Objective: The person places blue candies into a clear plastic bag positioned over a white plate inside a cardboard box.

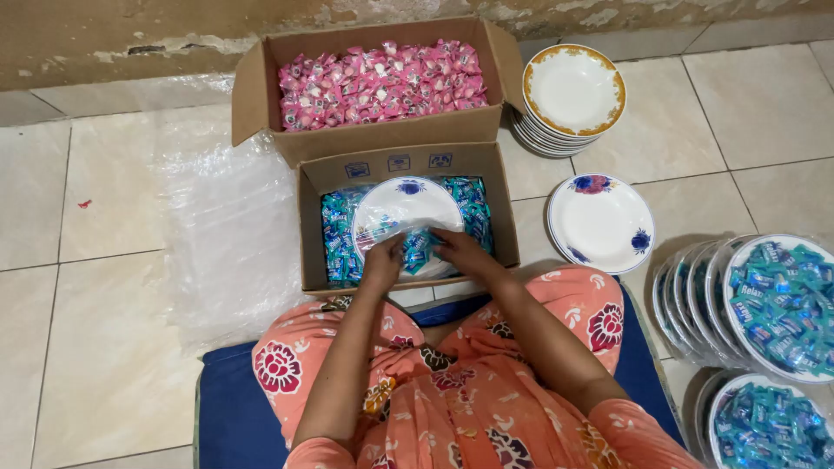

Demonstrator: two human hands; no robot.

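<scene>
A small clear bag of blue wrapped candies [415,246] is gripped between the left hand [383,260] and the right hand [460,252], over the near edge of a white plate [407,207] that lies in the nearer cardboard box [401,162]. The bag is best kept gathered over the plate, so that loose candies fall on it. This box is filled with blue candies [335,227]; the box behind [382,139] is filled with pink candies [379,82]. Empty plates [573,91] are stacked on the floor [764,104] at the right, beside wrapped plates of blue candies [777,304].
</scene>
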